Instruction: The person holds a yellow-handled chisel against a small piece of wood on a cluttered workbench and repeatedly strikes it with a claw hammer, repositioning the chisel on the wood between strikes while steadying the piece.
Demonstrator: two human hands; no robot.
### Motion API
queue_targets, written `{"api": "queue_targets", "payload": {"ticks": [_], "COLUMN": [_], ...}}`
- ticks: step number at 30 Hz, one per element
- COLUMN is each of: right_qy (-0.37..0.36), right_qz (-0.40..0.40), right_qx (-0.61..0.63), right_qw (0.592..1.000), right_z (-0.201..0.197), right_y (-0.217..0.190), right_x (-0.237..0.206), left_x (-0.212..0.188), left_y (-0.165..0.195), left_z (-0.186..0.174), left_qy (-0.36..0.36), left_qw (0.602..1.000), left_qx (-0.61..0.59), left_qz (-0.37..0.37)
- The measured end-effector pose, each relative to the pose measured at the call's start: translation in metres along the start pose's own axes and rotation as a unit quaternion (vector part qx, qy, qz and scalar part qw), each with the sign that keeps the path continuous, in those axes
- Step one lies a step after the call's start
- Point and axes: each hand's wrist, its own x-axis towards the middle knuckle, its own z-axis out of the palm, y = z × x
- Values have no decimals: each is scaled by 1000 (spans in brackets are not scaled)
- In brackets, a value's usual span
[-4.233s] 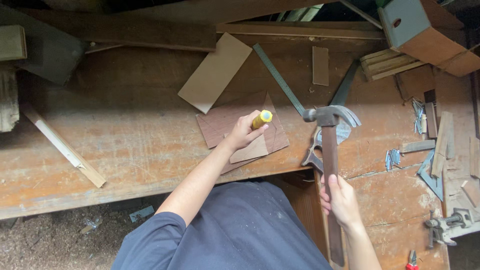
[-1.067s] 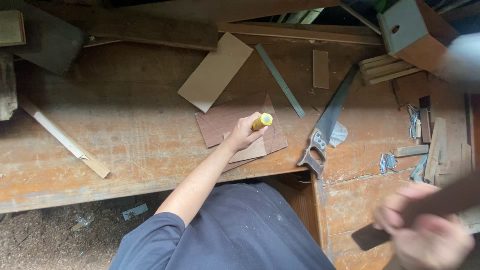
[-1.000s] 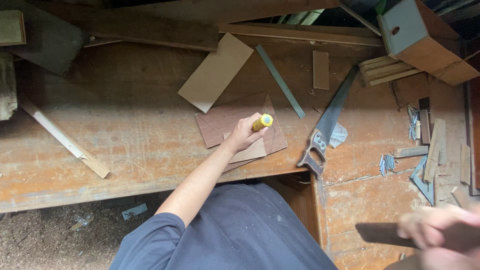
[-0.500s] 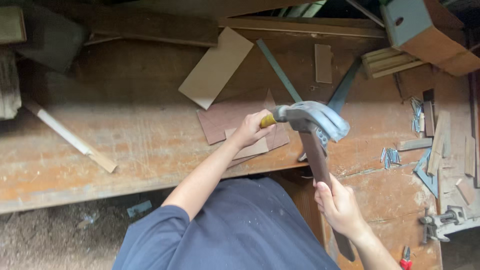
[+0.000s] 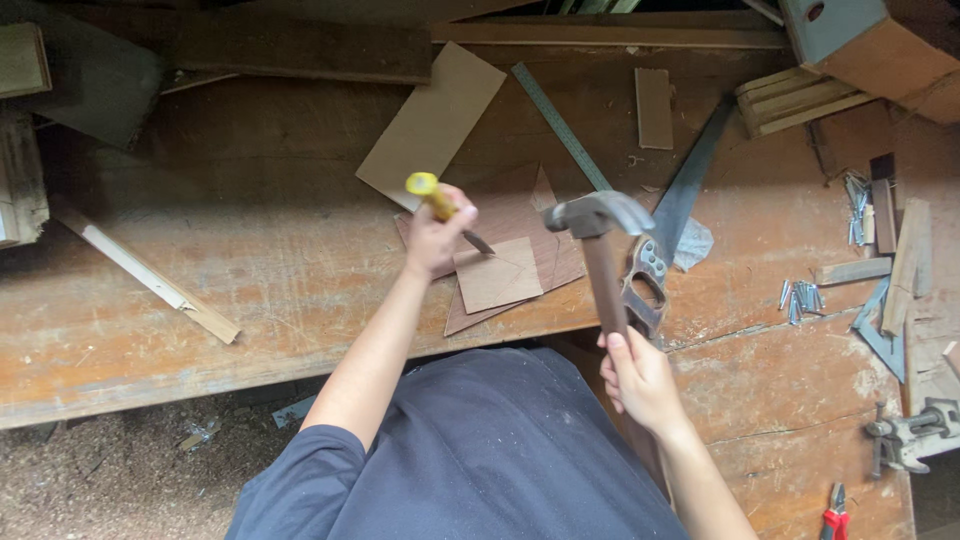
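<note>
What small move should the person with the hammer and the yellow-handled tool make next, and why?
Probably bring the hammer head across onto the yellow end of the yellow-handled chisel-like tool. The left hand holds that tool tilted, its tip at the small square brown board; the right hand holds the brown-handled hammer raised beside it, apart.

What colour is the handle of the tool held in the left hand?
Yellow. The chisel handle sticks out above the left hand, clearest in the head view.
</note>
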Motion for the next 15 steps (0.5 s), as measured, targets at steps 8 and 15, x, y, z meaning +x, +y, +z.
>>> {"api": "queue_targets", "payload": {"ticks": [8,15], "right_qy": [9,-11], "right_qz": [73,69], "right_qx": [-199,-185], "right_qw": [977,980], "right_z": [25,13], "right_y": [49,84], "right_x": [26,38], "left_x": [-6,-5], "left_y": [2,-6], "left_z": [-18,18], "left_qy": [81,16], "left_qw": [956,989], "left_qx": [-281,-144], "left_qz": [21,-8]}}
